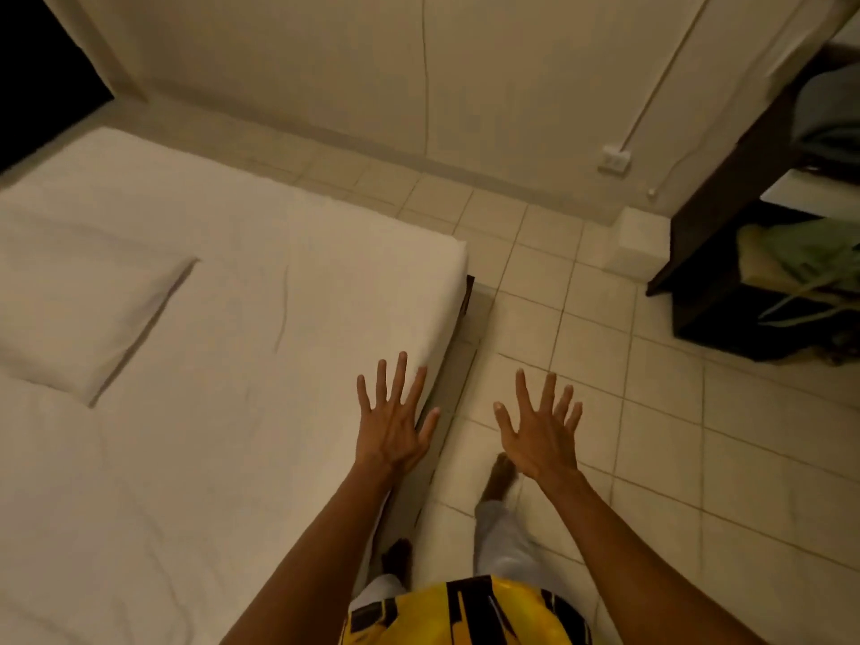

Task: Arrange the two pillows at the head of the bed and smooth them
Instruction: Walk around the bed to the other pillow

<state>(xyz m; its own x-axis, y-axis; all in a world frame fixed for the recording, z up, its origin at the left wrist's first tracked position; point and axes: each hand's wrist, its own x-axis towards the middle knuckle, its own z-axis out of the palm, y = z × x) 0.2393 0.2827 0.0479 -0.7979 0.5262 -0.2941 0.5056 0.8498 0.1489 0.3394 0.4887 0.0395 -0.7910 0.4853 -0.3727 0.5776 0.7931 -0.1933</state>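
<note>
One white pillow [88, 314] lies flat on the white bed [260, 281] at the left side of the view. A second pillow is not visible. My left hand [394, 423] hovers with fingers spread above the bed's right edge, holding nothing. My right hand [542, 428] is held out over the tiled floor, fingers spread and empty. Both hands are well to the right of the pillow and apart from it.
I stand on a tiled floor [651, 412] beside the bed. A dark wooden shelf unit [726, 193] with cloth and bags stands at the right. A wall [419, 62] with a socket [614, 159] runs behind. A dark opening [42, 76] is at top left.
</note>
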